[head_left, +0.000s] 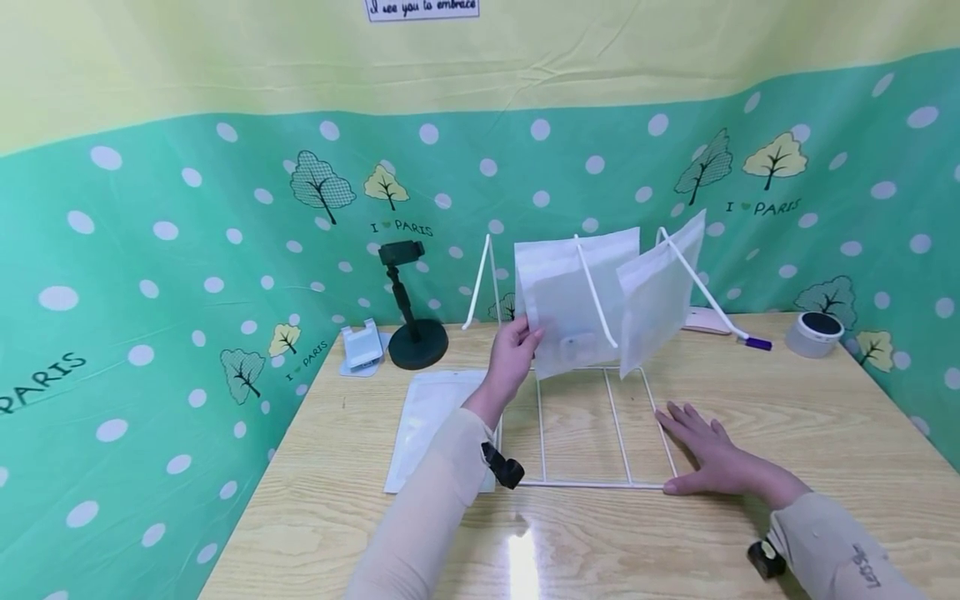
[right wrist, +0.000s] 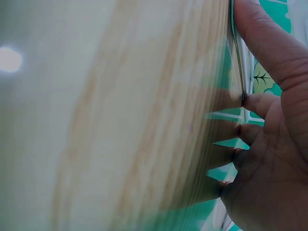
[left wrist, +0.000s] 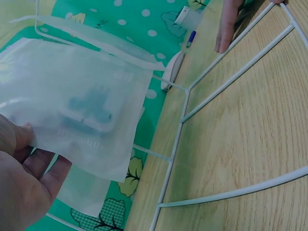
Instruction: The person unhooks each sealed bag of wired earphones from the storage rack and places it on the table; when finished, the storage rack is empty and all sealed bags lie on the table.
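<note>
My left hand (head_left: 512, 364) pinches the left edge of a translucent white pouch (head_left: 573, 304), thumb in front and fingers behind. In the left wrist view, a small blurred boxy item shows through this pouch (left wrist: 67, 96). The pouch stands among the upright prongs of a white wire rack (head_left: 542, 429). Another white pouch (head_left: 660, 287) leans at the rack's right prong. My right hand (head_left: 705, 454) lies with fingers spread at the rack's right side, thumb at its front corner. In the right wrist view, its fingers (right wrist: 260, 103) touch the tabletop beside the wire.
A flat pouch (head_left: 435, 421) lies on the wooden table (head_left: 337, 517) left of the rack. Behind it stand a black stand (head_left: 417, 343) and a pale phone holder (head_left: 363, 346). At back right are a purple-capped marker (head_left: 756, 342), a white-pink object (head_left: 707, 320) and a round container (head_left: 813, 335).
</note>
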`<state>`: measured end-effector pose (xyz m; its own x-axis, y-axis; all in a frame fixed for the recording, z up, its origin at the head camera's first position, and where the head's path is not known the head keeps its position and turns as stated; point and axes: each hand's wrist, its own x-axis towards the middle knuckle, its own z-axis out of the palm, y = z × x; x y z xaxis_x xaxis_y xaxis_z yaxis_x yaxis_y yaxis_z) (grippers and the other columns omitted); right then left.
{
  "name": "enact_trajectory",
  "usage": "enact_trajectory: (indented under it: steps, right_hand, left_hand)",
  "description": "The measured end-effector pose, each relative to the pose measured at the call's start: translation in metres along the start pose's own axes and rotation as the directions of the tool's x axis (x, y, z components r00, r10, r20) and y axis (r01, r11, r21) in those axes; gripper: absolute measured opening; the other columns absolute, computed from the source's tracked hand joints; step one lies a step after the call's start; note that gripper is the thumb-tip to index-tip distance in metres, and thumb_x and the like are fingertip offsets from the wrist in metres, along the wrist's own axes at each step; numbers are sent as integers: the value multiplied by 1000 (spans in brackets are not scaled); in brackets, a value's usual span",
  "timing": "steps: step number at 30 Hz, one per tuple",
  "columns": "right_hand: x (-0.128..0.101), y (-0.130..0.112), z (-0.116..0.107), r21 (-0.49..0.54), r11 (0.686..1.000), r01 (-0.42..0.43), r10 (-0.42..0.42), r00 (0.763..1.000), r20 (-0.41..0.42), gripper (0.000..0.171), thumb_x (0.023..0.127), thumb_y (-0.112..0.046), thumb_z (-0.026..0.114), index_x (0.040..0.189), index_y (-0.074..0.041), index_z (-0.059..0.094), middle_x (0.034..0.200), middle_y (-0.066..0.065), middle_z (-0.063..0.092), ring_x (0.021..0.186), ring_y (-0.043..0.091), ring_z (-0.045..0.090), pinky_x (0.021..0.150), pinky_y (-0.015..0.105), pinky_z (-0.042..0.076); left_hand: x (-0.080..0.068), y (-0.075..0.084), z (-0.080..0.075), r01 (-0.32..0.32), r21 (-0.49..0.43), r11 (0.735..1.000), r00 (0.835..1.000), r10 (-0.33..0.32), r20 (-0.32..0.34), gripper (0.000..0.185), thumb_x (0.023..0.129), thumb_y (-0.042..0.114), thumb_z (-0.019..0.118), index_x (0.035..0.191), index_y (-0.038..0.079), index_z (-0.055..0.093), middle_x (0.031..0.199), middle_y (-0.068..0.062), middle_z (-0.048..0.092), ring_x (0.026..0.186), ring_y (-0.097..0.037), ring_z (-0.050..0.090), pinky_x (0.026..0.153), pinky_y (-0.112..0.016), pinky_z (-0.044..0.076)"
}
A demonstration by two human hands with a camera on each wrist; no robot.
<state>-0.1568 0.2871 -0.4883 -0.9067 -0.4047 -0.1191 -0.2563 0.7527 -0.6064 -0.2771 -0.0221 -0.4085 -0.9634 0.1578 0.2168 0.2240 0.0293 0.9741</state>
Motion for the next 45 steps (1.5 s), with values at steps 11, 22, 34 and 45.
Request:
enact_trajectory:
  steps: [11, 22, 34, 45]
  right_hand:
    - [1, 1, 1, -3, 1000, -5, 5, 1000, -2, 106, 74, -49, 79, 151, 2, 27, 154, 36, 10, 140, 56, -3, 104, 74, -6]
    - [0, 1, 1, -7, 1000, 5, -5, 1000, -4, 107, 73, -49, 79, 151, 3, 28, 154, 36, 10, 140, 57, -2, 104, 75, -5]
    - [-1, -1, -1, -2, 1000, 16, -16, 1000, -4, 106, 74, -48, 79, 151, 4, 27, 154, 37, 10, 139, 57, -2, 104, 75, -5]
    - [0, 0, 1, -2, 1000, 10, -10, 1000, -3, 106, 73, -48, 80, 150, 3, 28, 154, 36, 10, 139, 57, -2, 104, 74, -5]
  left_hand:
    - [-10, 5, -3, -17, -26, 1000, 1000, 17, 3, 26, 97, -2, 51, 121, -4, 63, 117, -19, 67, 95, -20, 64, 80, -31, 55]
    - [-20, 10, -5, -24, -21, 999, 1000, 25, 13, 26, 96, -5, 52, 119, -7, 62, 121, -22, 64, 111, -30, 62, 92, -34, 52]
    - [-34, 16, -11, -12, -7, 1000, 998, 13, 54, 28, 97, -3, 50, 123, -4, 61, 127, -19, 62, 115, -30, 61, 95, -37, 51]
    - [-63, 53, -17, 13, 16, 1000, 995, -15, 102, 26, 97, -4, 49, 120, -10, 60, 123, -24, 62, 113, -35, 61, 95, -40, 50]
